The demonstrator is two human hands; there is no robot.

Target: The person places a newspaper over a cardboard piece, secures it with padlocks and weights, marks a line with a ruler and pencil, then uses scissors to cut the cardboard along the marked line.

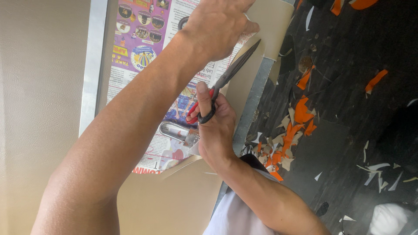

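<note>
**A:** Item one?

**B:** Scissors (226, 78), dark blades, dark loop handle with red beside it. Lay over the edge of the beige sheet (257, 48), blades slightly parted and pointing along the sheet's border, likely to follow the outline of the pattern above it.

**A:** Held by?

**B:** Right hand (213, 126), thumb through the loop, fingers curled tight round the handles.

**A:** The other?

**B:** Left hand (217, 26), reached across the top, pressed down on the sheet ahead of the blades, fingers folded over its far edge; probably steadying the material so it stayed flat under the cut.

**A:** Beneath?

**B:** Printed newspaper page (143, 48), purple and white, laid on the beige sheet, seemingly as a template. A shiny metal object (176, 131) rested on it just beside the right hand, possibly as a weight.

**A:** Support?

**B:** Worktop (39, 109), beige-covered, with a metal strip (92, 65) along it.

**A:** Surroundings?

**B:** Dark floor (357, 109), strewn with orange offcuts (300, 113) and pale slivers.
</note>
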